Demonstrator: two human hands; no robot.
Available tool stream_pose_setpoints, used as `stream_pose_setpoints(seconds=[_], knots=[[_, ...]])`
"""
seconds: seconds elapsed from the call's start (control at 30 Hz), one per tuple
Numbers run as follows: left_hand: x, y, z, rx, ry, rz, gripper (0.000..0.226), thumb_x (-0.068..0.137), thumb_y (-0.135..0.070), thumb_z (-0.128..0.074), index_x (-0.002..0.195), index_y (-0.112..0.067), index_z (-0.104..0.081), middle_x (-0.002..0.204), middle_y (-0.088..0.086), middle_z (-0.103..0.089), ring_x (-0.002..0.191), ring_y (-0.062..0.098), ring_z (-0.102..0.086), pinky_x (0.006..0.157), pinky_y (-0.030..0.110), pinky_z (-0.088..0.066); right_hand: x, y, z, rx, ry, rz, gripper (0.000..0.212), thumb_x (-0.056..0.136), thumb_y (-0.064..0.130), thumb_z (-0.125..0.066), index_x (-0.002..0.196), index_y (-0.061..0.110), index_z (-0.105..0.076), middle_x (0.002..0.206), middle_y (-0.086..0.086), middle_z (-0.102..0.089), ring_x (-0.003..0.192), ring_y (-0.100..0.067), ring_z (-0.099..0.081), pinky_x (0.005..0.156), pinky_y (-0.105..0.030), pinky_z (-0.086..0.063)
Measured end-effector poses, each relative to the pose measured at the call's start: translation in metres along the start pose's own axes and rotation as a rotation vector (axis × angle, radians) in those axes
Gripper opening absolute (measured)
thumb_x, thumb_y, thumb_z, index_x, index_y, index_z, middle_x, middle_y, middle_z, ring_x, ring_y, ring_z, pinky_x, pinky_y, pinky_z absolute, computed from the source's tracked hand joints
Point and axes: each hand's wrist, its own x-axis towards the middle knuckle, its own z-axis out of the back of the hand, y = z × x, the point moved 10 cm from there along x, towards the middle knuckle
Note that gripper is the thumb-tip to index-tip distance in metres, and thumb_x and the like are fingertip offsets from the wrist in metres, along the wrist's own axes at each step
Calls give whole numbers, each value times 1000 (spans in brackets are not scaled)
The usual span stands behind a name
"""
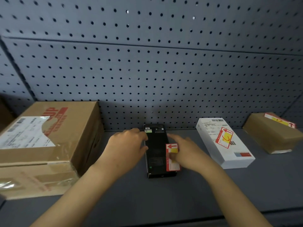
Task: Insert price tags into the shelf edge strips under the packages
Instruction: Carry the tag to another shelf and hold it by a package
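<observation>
A long flat black carton [155,151] lay lengthwise on the grey metal shelf deck [205,185], its far end close to the grey perforated back panel [147,71]. All positions below are taken from this carton.

The left hand [129,145] was at the carton's left edge, fingers bent against its side and top; this read as steadying or squaring the carton, though a full grasp could not be confirmed. The right hand [186,153] was at the carton's right edge, thumb and fingers pinching a red-and-white paper price tag with a yellow panel and arrow [172,157]. The tag lay along the carton's near right portion, apparently resting on it while the carton was positioned.

To the left of the carton, close by, stood a large brown corrugated box with a white shipping label [49,145]. To the right sat a white rectangular box [224,143], with a similar red-and-yellow tag [224,136] lying on its top. Further right again was a small brown parcel [272,136], also carrying a tag [280,122] on its upper face.

The shelf edge strip [278,215] ran along the deck's front edge, nearer the camera than the carton. No tag was visible in the part of it shown. Judged from this, insertion was not yet under way for this carton; tags appeared to be staged on their packages first.
</observation>
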Motion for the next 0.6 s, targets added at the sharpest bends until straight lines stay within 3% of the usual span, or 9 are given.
stream_pose_setpoints(seconds=[0.07,0.13,0.2,0.27,0.4,0.6], knots=[[-2,-1,2,-2,1,5,28,93,-39,-47,120,-32,-54,115,-11,-57,103,10,-58,82,25,-47,1,-6,0,26,35,-23,54,83,23,-68,132,30,-45,121,-7,-52,100,-22,-60,81,-32,-54],[-6,0,6,-1,-9,23,28,93,-40,-47,120,-32,-55,114,-11,-58,101,11,-58,83,26,-48,-1,-7,5,22,10,-10,34,81,24,-71,112,23,-57,108,-2,-58,89,-15,-60,66,-24,-52],[-11,1,8,0,-13,41,27,94,-39,-48,118,-31,-56,112,-9,-59,100,13,-59,83,28,-50,-6,-4,16,-3,-78,34,13,83,25,-70,91,21,-59,91,2,-60,75,-7,-57,54,-17,-41],[-16,-1,10,-1,-17,52,26,94,-39,-48,117,-30,-56,113,-8,-59,100,13,-59,83,29,-50,-10,-1,22,34,-127,67,10,83,21,-69,81,19,-59,81,2,-63,67,-7,-60,53,-19,-43],[-29,-6,10,3,-17,76,26,93,-37,-49,115,-27,-58,113,-7,-60,101,16,-59,81,29,-49,-19,0,23,-83,-137,74,11,86,25,-65,93,17,-61,93,-1,-64,82,-15,-60,69,-27,-48],[-49,-10,3,20,-5,133,26,93,-39,-47,114,-28,-58,113,-8,-60,103,15,-59,80,28,-47,-39,-26,9,-186,-8,-20,39,86,49,-58,113,20,-57,110,-1,-63,91,-14,-58,79,-30,-50]])
